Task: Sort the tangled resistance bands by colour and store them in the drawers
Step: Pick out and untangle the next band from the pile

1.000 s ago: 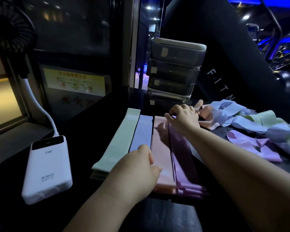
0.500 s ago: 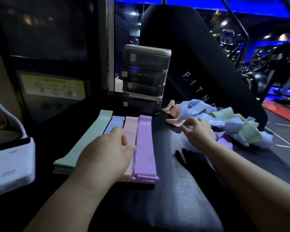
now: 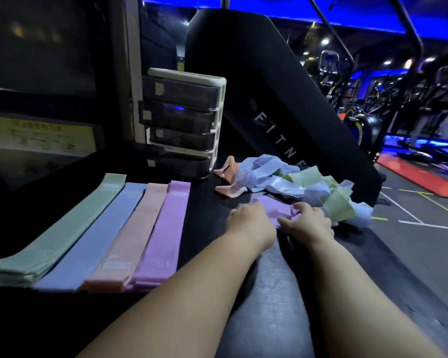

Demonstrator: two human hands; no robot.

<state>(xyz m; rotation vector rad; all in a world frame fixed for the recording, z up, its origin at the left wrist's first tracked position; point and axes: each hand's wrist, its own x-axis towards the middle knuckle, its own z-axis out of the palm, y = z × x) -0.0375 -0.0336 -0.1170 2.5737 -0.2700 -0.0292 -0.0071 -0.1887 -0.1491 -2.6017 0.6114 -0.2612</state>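
The sorting step is in hand, with storing not yet begun: four flat stacks, green stack (image 3: 70,228), blue stack (image 3: 98,236), pink stack (image 3: 135,233) and purple stack (image 3: 163,228), lie side by side on the left. The four drawers of the small drawer unit (image 3: 184,120) behind them look closed. Both hands are at the near edge of the tangled pile (image 3: 308,187) to the right. The left hand (image 3: 251,223) has its fingers curled down onto the left end of a loose purple band (image 3: 277,209), and the right hand (image 3: 308,223) grips the bunched right end. Next, I judge, the band must be drawn free of the green and blue loops touching it, flattened, and laid on the purple stack. Everything rests on a black textured mat (image 3: 269,293). Beyond rises a slanted black pad (image 3: 282,99) with white lettering, and a dim, blue-lit gym with exercise machines (image 3: 424,99) lies far right.
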